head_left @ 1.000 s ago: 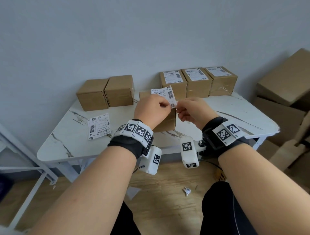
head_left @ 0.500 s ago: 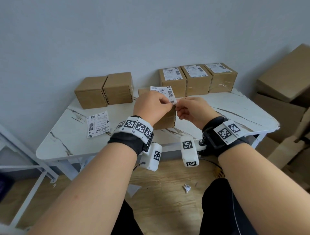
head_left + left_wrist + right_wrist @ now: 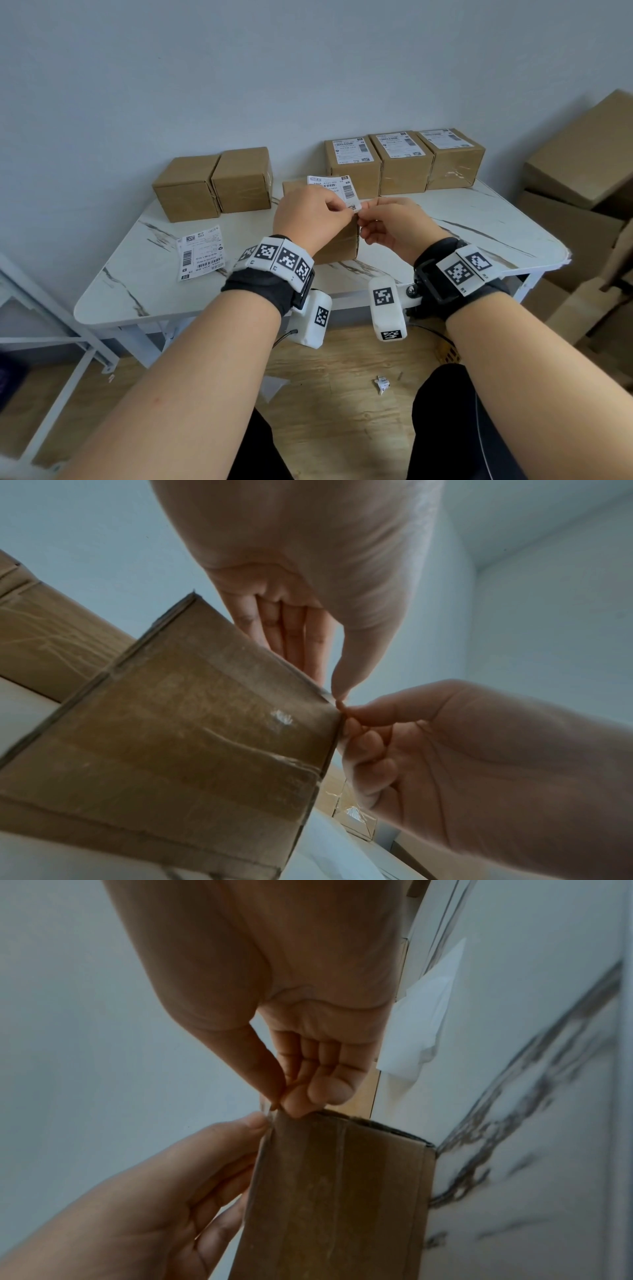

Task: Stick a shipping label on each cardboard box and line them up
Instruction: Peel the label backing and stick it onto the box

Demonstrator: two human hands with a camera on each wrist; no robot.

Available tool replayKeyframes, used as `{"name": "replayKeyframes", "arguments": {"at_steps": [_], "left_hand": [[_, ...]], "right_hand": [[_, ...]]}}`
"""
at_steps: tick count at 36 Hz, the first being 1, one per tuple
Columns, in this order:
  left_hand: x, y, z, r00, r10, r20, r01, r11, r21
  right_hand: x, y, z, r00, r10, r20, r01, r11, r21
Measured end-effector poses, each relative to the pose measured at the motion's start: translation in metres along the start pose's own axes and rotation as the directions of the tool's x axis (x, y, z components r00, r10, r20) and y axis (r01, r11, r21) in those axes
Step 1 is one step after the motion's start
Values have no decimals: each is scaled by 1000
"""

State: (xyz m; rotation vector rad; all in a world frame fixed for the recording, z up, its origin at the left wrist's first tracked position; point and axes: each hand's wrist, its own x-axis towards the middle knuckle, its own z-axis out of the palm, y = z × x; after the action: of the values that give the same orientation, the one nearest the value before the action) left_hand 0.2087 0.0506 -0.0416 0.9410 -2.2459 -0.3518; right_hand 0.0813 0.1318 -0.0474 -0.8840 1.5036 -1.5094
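Both hands hold a white shipping label (image 3: 337, 188) over a plain cardboard box (image 3: 339, 245) in the middle of the white marble-look table (image 3: 144, 284). My left hand (image 3: 349, 209) pinches the label near its lower right corner. My right hand (image 3: 363, 213) pinches that same corner with thumb and forefinger. In the wrist views the two pinches meet at the box's (image 3: 188, 737) top corner, and the label itself is barely visible. Three labelled boxes (image 3: 400, 161) stand in a row at the back right. Two plain boxes (image 3: 212, 186) stand at the back left.
A spare label (image 3: 200, 251) lies flat on the table's left part. Large cardboard cartons (image 3: 582, 164) are piled at the right of the table. A white metal frame (image 3: 51, 325) stands at the left. Paper scraps (image 3: 383, 384) lie on the wooden floor.
The right hand's fingertips have closed in on the label's lower right corner beside the left thumb. The label stays held above the middle box.
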Motion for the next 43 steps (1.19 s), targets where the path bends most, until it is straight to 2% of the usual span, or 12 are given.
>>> {"name": "replayKeyframes", "arguments": {"at_steps": [5, 15, 21, 25, 28, 30, 36, 43], "left_hand": [[0, 0, -1, 999, 37, 7, -37, 998, 44], [-1, 6, -3, 1000, 11, 4, -12, 995, 97], [1, 4, -3, 1000, -8, 14, 7, 997, 83], [2, 2, -2, 1000, -4, 8, 4, 997, 81], [3, 3, -3, 1000, -24, 6, 24, 999, 38], [3, 3, -3, 999, -48, -6, 48, 999, -4], [5, 3, -4, 991, -130, -11, 126, 978, -164], [9, 4, -12, 953, -246, -177, 193, 942, -274]], "right_hand": [[0, -1, 1, 1000, 0, -8, 0, 1000, -22], [1, -4, 2, 999, 22, -30, -23, 999, -44], [7, -18, 10, 986, 116, -118, -127, 988, -87], [11, -19, 9, 991, 40, -127, -65, 979, -194], [12, -17, 11, 991, -44, -126, -4, 933, -360], [14, -17, 11, 990, -57, -132, 0, 918, -395], [13, -21, 11, 986, -93, -140, 28, 913, -408], [16, -25, 6, 978, -136, -159, 72, 932, -355]]}}
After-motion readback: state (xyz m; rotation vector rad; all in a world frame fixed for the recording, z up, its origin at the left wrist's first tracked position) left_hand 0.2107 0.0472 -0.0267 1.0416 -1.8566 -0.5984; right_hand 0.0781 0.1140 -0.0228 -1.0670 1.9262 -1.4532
